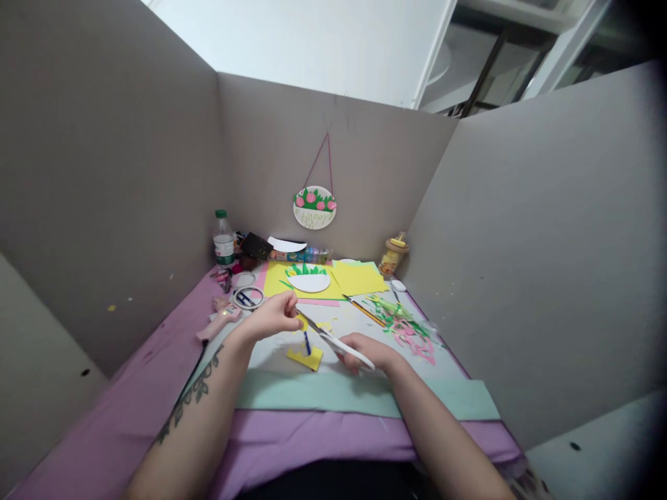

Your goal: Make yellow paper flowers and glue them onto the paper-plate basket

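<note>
White-handled scissors point(351, 349) are in my right hand point(365, 351), whose fingers wrap round the handles. Their blades point up and left toward my left hand point(278, 312). My left hand is closed in a pinch at the blade tips. A bit of yellow paper point(302, 322) shows beside its thumb; whether the fingers hold it I cannot tell. Below lie a cut yellow strip point(311, 359) and a blue pen point(307, 342). Beyond my hands is a white half-round piece point(310, 282) with green paper leaves, resting on yellow sheets point(359, 278).
Green and pink paper scraps point(406, 326) and a pencil point(365, 310) lie at right. On the left are a pink glue gun point(219, 323), a tape roll point(249, 298) and a bottle point(224, 239). A decorated plate point(315, 217) hangs on the grey back panel point(260, 139).
</note>
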`<state>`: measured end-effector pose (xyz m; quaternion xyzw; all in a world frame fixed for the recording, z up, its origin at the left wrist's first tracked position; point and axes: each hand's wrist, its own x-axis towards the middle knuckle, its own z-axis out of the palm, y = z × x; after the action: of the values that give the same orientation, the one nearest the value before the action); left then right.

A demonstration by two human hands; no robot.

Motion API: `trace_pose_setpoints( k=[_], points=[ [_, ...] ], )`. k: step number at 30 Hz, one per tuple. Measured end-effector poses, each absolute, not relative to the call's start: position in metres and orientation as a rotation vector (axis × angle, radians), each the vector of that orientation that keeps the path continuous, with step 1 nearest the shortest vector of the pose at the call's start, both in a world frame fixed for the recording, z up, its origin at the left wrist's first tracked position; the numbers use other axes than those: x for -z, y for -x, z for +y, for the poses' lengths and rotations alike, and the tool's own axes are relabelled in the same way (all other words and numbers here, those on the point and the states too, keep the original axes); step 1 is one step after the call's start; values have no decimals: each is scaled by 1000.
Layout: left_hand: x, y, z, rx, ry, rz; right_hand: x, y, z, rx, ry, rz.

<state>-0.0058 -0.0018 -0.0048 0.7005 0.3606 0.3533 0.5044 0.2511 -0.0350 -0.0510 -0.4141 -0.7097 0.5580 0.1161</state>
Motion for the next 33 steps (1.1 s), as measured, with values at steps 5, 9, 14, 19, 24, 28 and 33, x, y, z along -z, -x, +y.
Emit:
trace_pose_setpoints(
  k=[5,9,14,19,24,28,33],
  points=[
    [5,8,-1,-784,-1781,889,49,-253,-35,-1660,1203,-2069],
    [4,10,-1,-734,-1874,906,48,-258,-33,-1655,1198,-2138],
    [6,9,-4,-621,-2004,919,45,-272,-29,-1525,1242,-2351],
    [8,2,-6,-467,-2116,943,35,-285,-27,-1382,1338,-2567],
    [8,-4,-9,-335,-2119,896,20,-290,-24,-1152,1338,-2751],
    [7,-7,-11,-296,-2146,913,11,-291,-22,-1122,1334,-2819],
    [5,-8,-14,-273,-2190,915,8,-293,-19,-1148,1303,-2863]
  ],
)
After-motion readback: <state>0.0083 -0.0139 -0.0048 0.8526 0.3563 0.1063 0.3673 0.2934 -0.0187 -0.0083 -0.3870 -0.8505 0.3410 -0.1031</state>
